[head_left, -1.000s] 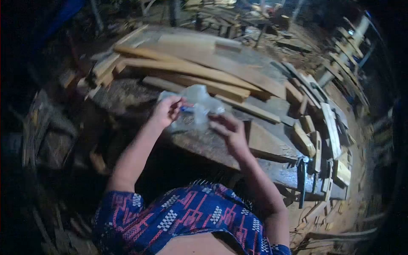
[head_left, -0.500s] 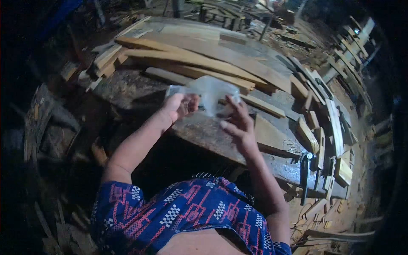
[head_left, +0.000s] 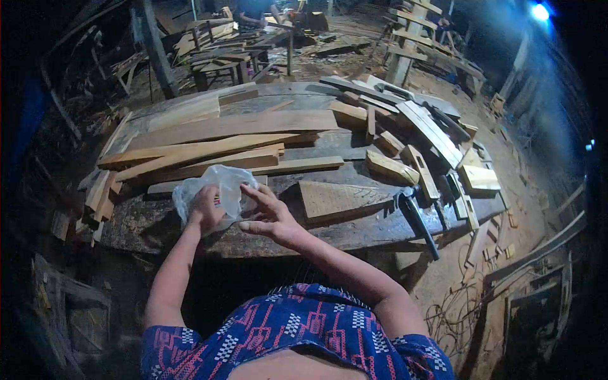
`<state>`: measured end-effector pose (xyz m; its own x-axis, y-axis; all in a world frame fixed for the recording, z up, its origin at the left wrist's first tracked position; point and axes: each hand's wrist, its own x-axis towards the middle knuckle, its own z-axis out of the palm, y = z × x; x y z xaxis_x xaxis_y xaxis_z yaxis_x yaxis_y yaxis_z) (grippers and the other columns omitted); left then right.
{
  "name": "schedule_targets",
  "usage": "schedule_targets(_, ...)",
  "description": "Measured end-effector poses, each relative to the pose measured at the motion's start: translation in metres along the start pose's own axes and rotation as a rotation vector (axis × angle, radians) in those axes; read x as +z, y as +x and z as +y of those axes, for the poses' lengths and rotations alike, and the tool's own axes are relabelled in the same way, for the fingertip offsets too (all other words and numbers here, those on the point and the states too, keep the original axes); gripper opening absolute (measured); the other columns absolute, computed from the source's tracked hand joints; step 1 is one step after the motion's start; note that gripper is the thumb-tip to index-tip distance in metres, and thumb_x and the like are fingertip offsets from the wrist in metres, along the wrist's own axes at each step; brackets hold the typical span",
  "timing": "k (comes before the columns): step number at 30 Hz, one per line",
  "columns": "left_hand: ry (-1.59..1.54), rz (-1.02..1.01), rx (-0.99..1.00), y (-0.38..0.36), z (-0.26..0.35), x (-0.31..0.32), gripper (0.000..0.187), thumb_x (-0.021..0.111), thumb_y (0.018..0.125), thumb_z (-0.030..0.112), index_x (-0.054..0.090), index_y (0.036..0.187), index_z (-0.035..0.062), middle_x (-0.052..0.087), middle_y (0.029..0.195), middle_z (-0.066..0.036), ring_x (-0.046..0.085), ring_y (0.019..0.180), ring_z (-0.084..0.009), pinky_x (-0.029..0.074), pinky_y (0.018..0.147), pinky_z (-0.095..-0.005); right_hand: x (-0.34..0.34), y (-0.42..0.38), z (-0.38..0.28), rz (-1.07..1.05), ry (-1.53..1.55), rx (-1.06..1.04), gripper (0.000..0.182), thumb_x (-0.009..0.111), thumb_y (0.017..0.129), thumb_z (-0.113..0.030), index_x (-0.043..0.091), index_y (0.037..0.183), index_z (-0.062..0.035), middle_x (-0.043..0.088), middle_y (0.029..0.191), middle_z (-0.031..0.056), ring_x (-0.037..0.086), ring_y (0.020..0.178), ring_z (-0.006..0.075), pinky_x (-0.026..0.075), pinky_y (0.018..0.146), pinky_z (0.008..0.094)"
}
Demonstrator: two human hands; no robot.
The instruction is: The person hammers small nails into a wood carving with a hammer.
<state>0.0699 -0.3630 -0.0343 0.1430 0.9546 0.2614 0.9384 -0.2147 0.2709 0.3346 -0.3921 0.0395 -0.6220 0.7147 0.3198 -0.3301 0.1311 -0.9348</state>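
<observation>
A thin, translucent plastic bag (head_left: 229, 180) is held up over the near edge of the workbench, left of centre. My left hand (head_left: 206, 209) is at the bag's mouth with its fingers curled. By those fingers shows a small multicoloured patch (head_left: 217, 201), too small to name. What the left fingers close on is hidden. At the bag's right side, my right hand (head_left: 272, 218) has its thumb and fingers apart, fingertips close to or touching the plastic.
Long boards (head_left: 234, 130) lie across the workbench (head_left: 253, 244) behind the bag. To the right are a wedge-shaped board (head_left: 339, 201), a dark-handled tool (head_left: 418, 221) and several short blocks (head_left: 392, 168). Another person (head_left: 256, 12) is at the far back.
The view has shifted, so the bench shows more fully. My left hand has moved into the bag's mouth, with a coloured patch now visible. My right hand stays spread beside the bag.
</observation>
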Motion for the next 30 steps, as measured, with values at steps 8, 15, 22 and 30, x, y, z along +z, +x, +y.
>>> schedule_targets(8, 0.127, -0.152, 0.072, 0.020, 0.005, 0.006, 0.043, 0.060, 0.068, 0.025, 0.057, 0.107, 0.0061, 0.058, 0.106, -0.018, 0.053, 0.099, -0.0367, 0.041, 0.087, -0.0447, 0.000, -0.003, 0.013, -0.035, -0.073, 0.020, 0.074, 0.073, 0.073, -0.011, 0.036, 0.136, -0.0094, 0.025, 0.137, 0.0075, 0.045, 0.113, 0.0214, 0.044, 0.088, 0.0305)
schedule_targets(15, 0.307, -0.427, -0.084, 0.022, 0.031, -0.045, 0.036, 0.052, 0.078, 0.021, 0.055, 0.110, 0.0052, 0.053, 0.118, -0.019, 0.049, 0.112, -0.0323, 0.040, 0.095, -0.0396, 0.003, -0.005, 0.009, 0.021, -0.057, 0.100, 0.071, 0.069, 0.071, 0.000, 0.038, 0.134, -0.0060, 0.032, 0.132, 0.0083, 0.051, 0.100, 0.0187, 0.047, 0.082, 0.0315)
schedule_targets(22, 0.231, -0.016, -0.219, 0.012, 0.002, -0.018, 0.032, 0.052, 0.079, 0.022, 0.057, 0.107, 0.0078, 0.058, 0.109, -0.018, 0.055, 0.100, -0.0372, 0.044, 0.087, -0.0434, 0.008, -0.005, 0.008, 0.001, -0.148, 0.129, 0.079, 0.074, 0.070, -0.013, 0.033, 0.137, -0.0060, 0.030, 0.134, 0.0078, 0.047, 0.107, 0.0193, 0.042, 0.087, 0.0300)
schedule_targets(30, 0.028, -0.042, -0.305, -0.001, 0.014, -0.013, 0.022, 0.050, 0.078, 0.014, 0.057, 0.096, 0.0027, 0.060, 0.094, -0.023, 0.057, 0.090, -0.0391, 0.045, 0.074, -0.0478, 0.014, -0.001, 0.000, 0.010, -0.181, 0.051, 0.087, 0.075, 0.069, -0.016, 0.026, 0.140, -0.0068, 0.027, 0.135, 0.0095, 0.047, 0.110, 0.0227, 0.041, 0.090, 0.0326)
